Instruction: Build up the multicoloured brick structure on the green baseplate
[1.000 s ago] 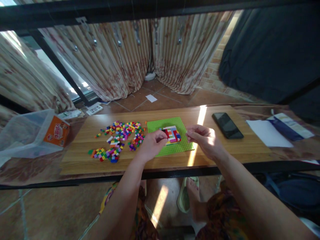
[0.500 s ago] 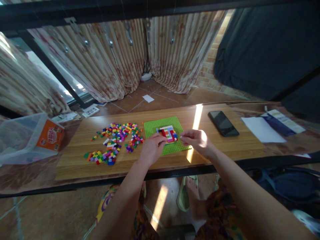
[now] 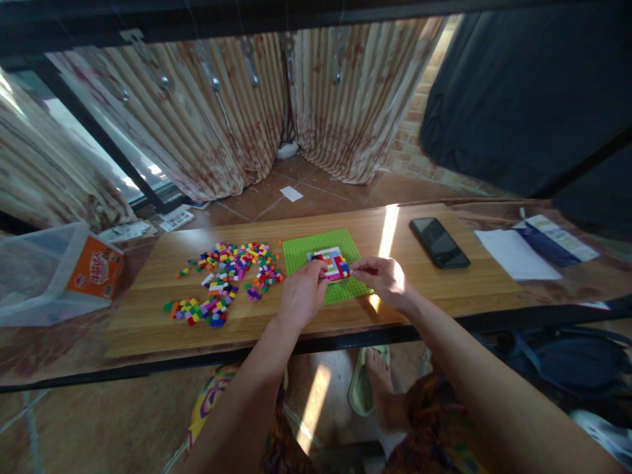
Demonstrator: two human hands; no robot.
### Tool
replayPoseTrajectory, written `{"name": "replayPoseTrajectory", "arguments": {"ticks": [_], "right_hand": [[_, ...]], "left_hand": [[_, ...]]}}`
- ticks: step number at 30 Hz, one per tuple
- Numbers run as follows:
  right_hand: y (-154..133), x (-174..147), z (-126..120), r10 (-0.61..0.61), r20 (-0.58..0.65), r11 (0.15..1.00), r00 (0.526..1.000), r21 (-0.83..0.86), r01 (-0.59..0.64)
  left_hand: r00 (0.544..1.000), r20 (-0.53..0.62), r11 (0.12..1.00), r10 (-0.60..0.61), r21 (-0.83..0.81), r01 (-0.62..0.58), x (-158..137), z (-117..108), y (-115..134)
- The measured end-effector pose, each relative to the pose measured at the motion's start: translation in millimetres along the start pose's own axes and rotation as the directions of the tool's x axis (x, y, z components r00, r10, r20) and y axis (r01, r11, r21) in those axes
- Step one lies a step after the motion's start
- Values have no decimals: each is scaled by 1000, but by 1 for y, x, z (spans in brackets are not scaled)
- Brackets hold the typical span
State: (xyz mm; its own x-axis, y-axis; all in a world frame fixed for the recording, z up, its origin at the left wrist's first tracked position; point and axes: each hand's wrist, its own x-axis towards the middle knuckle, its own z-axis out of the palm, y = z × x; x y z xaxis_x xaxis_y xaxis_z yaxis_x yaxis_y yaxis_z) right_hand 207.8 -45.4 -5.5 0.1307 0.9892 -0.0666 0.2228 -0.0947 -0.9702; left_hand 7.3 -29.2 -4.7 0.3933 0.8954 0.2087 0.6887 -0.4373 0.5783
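A green studded baseplate (image 3: 300, 248) lies on the wooden board. On it sits a flat build of small toy bricks (image 3: 338, 263), mostly red, white and blue with some orange and purple. My left hand (image 3: 305, 291) is closed at the build's near left edge, thumb and fingers gripping there and covering that corner. My right hand (image 3: 382, 279) has its fingers pinched together at the build's right edge. Whatever is between those fingertips is too small to make out. Left of the baseplate spreads a pile of loose, many-coloured toy bricks (image 3: 239, 264).
The wooden board (image 3: 148, 316) carries a black phone (image 3: 439, 243) on its right side. White paper (image 3: 513, 255) and a blue-and-white packet (image 3: 563, 240) lie beyond it. A clear plastic tub (image 3: 42, 276) with an orange label stands at the left. Curtains (image 3: 222, 125) hang behind.
My right hand has moved left to the build's right edge, its fingers still pinched. My left hand stays at the near left edge, shifted very slightly. The camera view has shifted a little.
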Motion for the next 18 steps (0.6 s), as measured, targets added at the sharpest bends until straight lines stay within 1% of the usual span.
{"name": "replayPoseTrajectory", "arguments": {"ticks": [8, 13, 18], "right_hand": [[5, -2, 5, 49, 24, 994, 998, 101, -51], [7, -2, 5, 58, 19, 993, 998, 100, -60], [8, -1, 3, 37, 20, 994, 999, 100, -39]], "left_hand": [[998, -37, 999, -42, 31, 43, -2, 3, 5], [998, -38, 994, 48, 98, -44, -4, 3, 5], [997, -42, 993, 72, 97, -68, -5, 1, 5]]}}
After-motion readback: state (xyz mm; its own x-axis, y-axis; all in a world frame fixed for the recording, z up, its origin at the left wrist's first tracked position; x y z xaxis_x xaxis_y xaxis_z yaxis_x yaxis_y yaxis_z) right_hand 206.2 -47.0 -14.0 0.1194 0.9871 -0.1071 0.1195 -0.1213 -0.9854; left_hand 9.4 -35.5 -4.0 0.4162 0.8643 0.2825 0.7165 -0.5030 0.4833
